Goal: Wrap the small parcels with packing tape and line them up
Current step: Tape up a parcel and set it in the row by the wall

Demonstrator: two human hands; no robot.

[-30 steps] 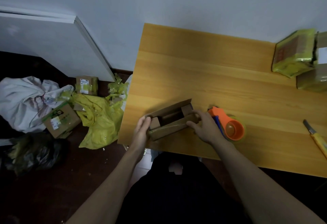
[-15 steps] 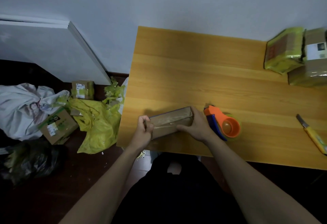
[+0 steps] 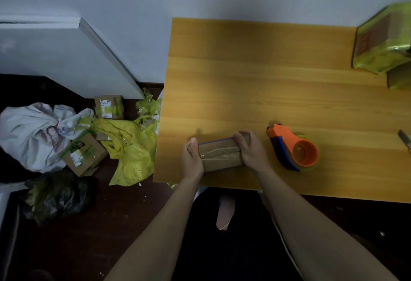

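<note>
A small cardboard parcel (image 3: 220, 155) lies near the front left corner of the wooden worktop (image 3: 255, 76), its flaps closed and a strip of clear tape running along its top seam. The left hand (image 3: 191, 160) holds the parcel's left end, fingers curled round it in a firm grip. The right hand (image 3: 252, 150) holds the right end the same way, fingers wrapped over the top edge. Just beside the right hand sits an orange tape dispenser (image 3: 293, 148). At the far right of the worktop stand parcels wrapped in yellow-green tape (image 3: 382, 40), well apart from the hands. A utility knife (image 3: 404, 138) lies at the right edge. Boxes and yellow plastic (image 3: 131, 147) litter the floor.
</note>
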